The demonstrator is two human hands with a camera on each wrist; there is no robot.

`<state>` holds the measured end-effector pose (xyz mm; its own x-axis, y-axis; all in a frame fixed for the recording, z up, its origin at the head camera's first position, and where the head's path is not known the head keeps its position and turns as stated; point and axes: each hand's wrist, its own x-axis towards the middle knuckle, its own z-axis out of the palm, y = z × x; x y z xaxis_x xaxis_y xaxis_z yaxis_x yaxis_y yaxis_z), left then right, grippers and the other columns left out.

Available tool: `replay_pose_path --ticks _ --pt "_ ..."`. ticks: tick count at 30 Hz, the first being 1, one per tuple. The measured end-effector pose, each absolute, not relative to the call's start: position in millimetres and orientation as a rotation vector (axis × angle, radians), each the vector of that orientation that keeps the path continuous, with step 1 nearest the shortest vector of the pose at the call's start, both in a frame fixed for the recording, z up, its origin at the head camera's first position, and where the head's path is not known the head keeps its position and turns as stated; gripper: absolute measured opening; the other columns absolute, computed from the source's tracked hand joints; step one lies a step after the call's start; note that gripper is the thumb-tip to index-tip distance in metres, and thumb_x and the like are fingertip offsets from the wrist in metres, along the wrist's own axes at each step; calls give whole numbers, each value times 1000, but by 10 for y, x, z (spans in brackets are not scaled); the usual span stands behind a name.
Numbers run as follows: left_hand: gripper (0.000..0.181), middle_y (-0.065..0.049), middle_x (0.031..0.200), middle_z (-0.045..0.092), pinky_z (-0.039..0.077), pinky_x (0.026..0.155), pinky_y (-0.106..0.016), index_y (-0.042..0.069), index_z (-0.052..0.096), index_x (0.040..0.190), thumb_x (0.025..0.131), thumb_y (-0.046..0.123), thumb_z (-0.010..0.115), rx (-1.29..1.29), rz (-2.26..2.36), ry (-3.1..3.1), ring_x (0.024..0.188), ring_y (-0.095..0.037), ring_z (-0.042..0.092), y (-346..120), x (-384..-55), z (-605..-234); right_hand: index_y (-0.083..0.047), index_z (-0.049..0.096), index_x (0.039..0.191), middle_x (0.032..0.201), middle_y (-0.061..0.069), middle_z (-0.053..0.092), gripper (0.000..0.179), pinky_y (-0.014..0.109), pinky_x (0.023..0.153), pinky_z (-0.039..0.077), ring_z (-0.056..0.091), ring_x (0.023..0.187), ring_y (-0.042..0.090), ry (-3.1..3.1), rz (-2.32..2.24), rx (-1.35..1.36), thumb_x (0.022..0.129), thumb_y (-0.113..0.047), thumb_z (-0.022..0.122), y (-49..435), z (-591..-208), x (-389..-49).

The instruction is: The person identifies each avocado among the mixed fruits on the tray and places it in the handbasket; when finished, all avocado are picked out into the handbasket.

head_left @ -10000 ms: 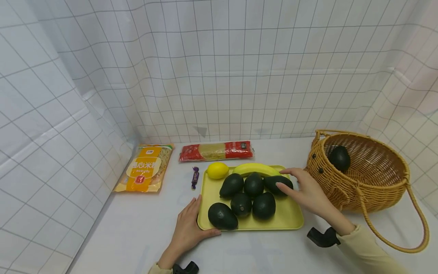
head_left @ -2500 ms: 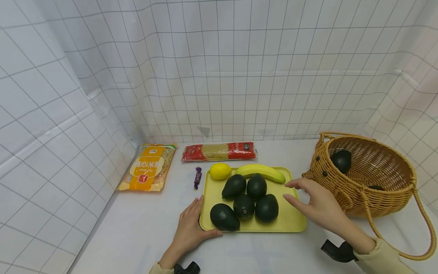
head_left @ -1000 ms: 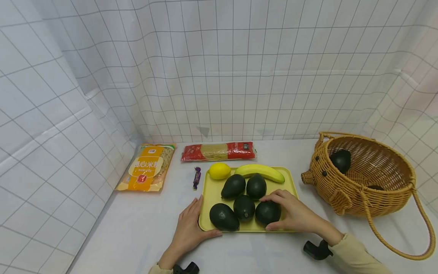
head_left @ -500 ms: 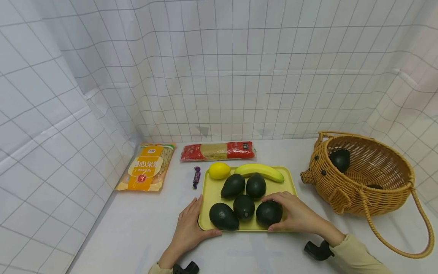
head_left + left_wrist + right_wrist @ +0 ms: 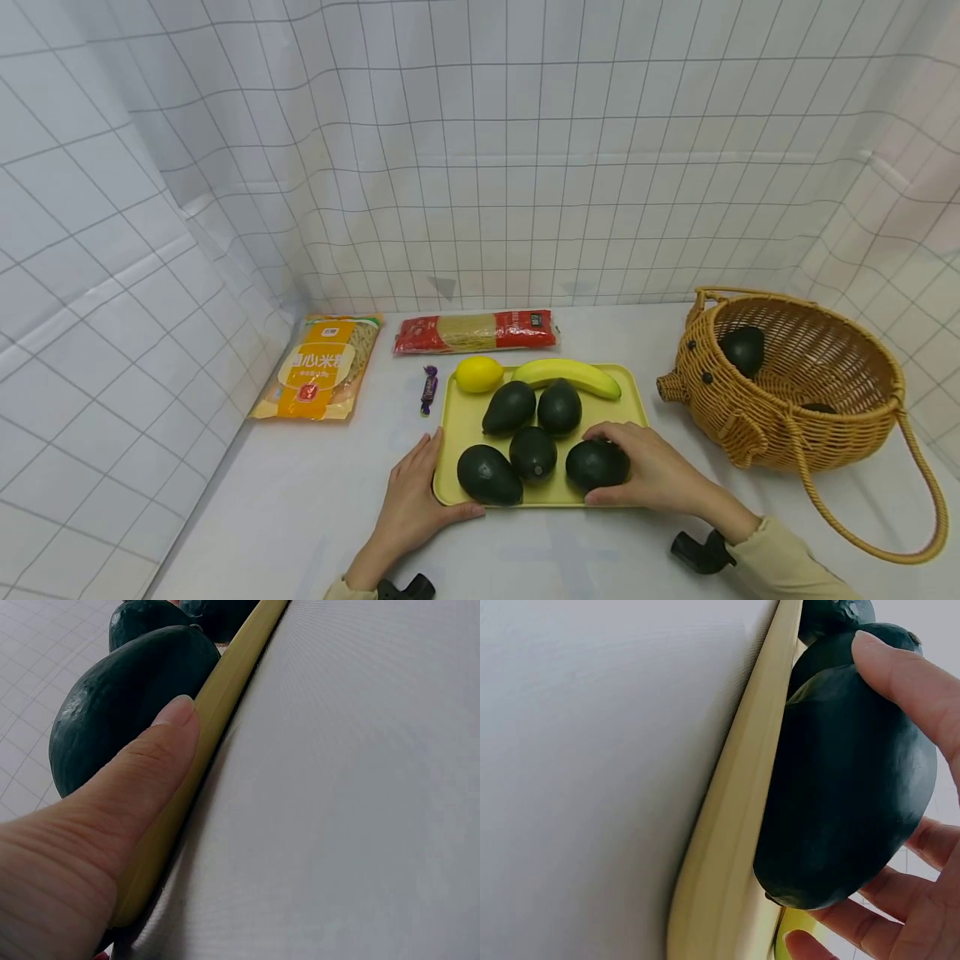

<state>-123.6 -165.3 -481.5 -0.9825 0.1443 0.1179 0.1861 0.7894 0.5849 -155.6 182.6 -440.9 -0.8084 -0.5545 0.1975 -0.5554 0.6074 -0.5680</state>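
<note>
My right hand (image 5: 654,468) grips a dark green avocado (image 5: 596,464) at the front right of the yellow tray (image 5: 463,417). In the right wrist view the thumb lies on one side of that avocado (image 5: 847,787) and the fingers curl around the other. My left hand (image 5: 412,493) rests against the tray's front left corner, its thumb along the front rim in the left wrist view, beside another avocado (image 5: 489,475). Several avocados, a lemon (image 5: 480,375) and a banana (image 5: 567,377) lie on the tray.
A pig-shaped wicker basket (image 5: 735,425) at the right holds an avocado (image 5: 742,351) and a second dark object, mostly hidden. Its rope handle hangs onto the table. Behind and left of the tray lie a red noodle pack (image 5: 476,332), a purple-wrapped candy (image 5: 428,392) and an orange noodle bag (image 5: 318,368).
The avocado below the banana has left the tray, and a second dark object shows in the basket. My right hand has moved to the front right avocado, gripped it and shifted it slightly right.
</note>
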Motion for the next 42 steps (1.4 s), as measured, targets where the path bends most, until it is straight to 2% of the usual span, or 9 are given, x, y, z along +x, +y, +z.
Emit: replay_pose_path --ticks 11,20,42 --pt "128 -10 149 35 19 106 -52 7 25 150 54 77 72 -264 -976 -2909 139 -27 21 -1649 -1234 -4806 -29 56 116 107 -12 58 64 37 78 47 55 97 10 -2899 970 823 68 -68 70 1853 -4391 -1536" --pt "128 -11 148 36 19 106 -51 6 26 150 54 77 71 -278 -966 -2895 138 -27 23 -1655 -1231 -4814 -33 56 113 104 -15 58 56 36 74 47 55 93 10 -2840 967 730 70 -66 71 1892 -4299 -1537" --pt "127 -11 148 36 19 106 -52 7 25 150 54 77 72 -263 -971 -2918 138 -28 22 -1655 -1233 -4815 -20 56 118 104 2 64 61 39 69 49 60 86 18 -2725 834 500 74 -58 73 2044 -3845 -1516"
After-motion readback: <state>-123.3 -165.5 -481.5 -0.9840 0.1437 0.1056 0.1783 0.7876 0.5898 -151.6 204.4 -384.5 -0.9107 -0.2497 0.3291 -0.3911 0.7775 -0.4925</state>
